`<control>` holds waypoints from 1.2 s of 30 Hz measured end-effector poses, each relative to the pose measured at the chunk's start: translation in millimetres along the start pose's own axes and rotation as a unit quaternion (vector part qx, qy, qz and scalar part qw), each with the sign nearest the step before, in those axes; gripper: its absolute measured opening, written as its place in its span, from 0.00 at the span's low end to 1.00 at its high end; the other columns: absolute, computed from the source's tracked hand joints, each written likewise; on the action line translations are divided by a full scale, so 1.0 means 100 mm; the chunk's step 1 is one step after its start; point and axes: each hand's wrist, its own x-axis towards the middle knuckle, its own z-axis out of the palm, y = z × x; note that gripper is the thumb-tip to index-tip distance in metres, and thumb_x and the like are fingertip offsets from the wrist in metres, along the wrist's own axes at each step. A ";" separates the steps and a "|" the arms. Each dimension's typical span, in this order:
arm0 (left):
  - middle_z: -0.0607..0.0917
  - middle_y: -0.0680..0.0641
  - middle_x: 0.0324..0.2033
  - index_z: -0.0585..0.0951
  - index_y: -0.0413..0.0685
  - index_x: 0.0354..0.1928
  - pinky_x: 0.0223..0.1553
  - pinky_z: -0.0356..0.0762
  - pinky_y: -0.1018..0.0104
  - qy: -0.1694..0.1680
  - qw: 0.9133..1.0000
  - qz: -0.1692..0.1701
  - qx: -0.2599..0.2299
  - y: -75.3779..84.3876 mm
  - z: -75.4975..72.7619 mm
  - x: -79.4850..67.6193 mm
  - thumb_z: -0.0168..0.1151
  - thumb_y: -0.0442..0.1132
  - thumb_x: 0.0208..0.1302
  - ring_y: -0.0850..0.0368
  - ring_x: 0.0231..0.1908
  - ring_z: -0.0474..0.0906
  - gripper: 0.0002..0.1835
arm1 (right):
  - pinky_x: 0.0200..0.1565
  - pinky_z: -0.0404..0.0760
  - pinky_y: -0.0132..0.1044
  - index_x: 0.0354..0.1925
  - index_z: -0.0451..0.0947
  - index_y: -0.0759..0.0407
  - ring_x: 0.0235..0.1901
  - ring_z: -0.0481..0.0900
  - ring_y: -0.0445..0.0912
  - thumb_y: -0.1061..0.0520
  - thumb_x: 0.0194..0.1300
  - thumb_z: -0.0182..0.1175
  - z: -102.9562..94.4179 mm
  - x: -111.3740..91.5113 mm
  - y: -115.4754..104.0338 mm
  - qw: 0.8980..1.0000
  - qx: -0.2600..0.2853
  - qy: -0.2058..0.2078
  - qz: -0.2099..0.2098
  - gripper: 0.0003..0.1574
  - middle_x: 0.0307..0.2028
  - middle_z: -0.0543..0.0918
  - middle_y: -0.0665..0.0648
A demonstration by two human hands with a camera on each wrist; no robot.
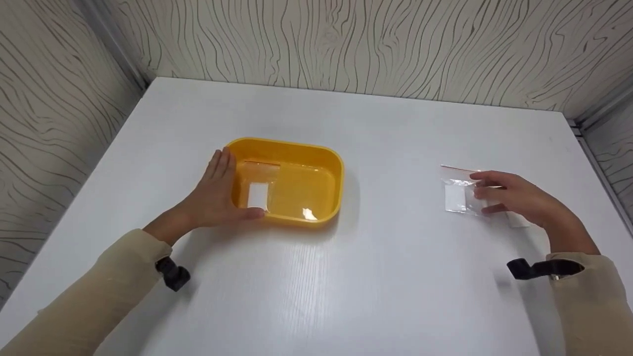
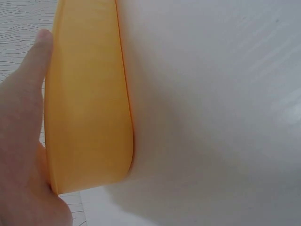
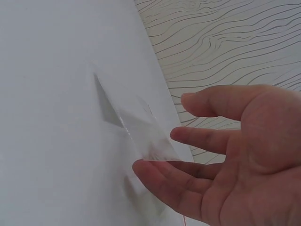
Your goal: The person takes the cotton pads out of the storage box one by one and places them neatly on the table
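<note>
A yellow tray [image 1: 341, 188] stands on the left half of the table. My left hand [image 1: 210, 190] lies around its left end, fingers extended along the outer side and thumb on the near rim. Inside the tray is a clear zip bag [image 1: 259, 170] with a white card-like piece. To the right, my right hand [image 1: 519, 195] holds another clear zip bag [image 1: 456, 198] by its right end, also with a white piece inside. In the right wrist view this bag [image 3: 136, 122] tilts up off the table toward the fingertips [image 3: 143, 172].
Another bag with a pale piece [image 1: 518, 220] lies beneath the right hand, mostly hidden by it. The white table [image 1: 306, 282] meets a wood-grain patterned panel [image 1: 346, 44] at the back. A black strap [image 1: 549, 268] sits on the right wrist.
</note>
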 end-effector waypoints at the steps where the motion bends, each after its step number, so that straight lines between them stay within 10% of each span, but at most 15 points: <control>1: 0.25 0.38 0.78 0.29 0.33 0.78 0.76 0.32 0.41 0.000 1.000 0.000 0.000 0.00 0.00 0.00 0.65 0.78 0.50 0.41 0.77 0.18 0.78 | 0.50 0.82 0.30 0.78 0.52 0.68 0.63 0.67 0.64 0.53 0.79 0.53 0.00 0.00 0.00 1.000 0.002 -0.001 -0.001 0.40 0.73 0.56 0.74; 16: 0.26 0.37 0.78 0.30 0.33 0.77 0.77 0.32 0.42 0.001 1.000 0.004 -0.001 0.01 -0.01 -0.01 0.65 0.78 0.50 0.41 0.77 0.18 0.77 | 0.51 0.83 0.33 0.77 0.51 0.69 0.65 0.67 0.57 0.48 0.80 0.53 -0.07 -0.04 -0.04 1.000 -0.005 -0.016 -0.007 0.42 0.74 0.56 0.75; 23: 0.25 0.36 0.78 0.29 0.32 0.77 0.77 0.31 0.42 0.001 1.000 0.005 0.004 0.01 -0.01 -0.01 0.64 0.78 0.51 0.41 0.77 0.18 0.77 | 0.51 0.83 0.34 0.77 0.52 0.70 0.50 0.71 0.28 0.50 0.80 0.53 -0.14 -0.07 -0.07 1.000 -0.012 -0.021 -0.010 0.40 0.74 0.54 0.74; 36: 0.25 0.36 0.78 0.29 0.32 0.77 0.77 0.32 0.42 -0.003 1.000 -0.001 0.006 0.01 -0.01 0.00 0.65 0.78 0.51 0.41 0.77 0.18 0.78 | 0.50 0.83 0.32 0.77 0.53 0.69 0.48 0.68 0.25 0.50 0.80 0.52 -0.23 -0.16 -0.20 0.999 -0.043 -0.016 -0.016 0.40 0.71 0.59 0.75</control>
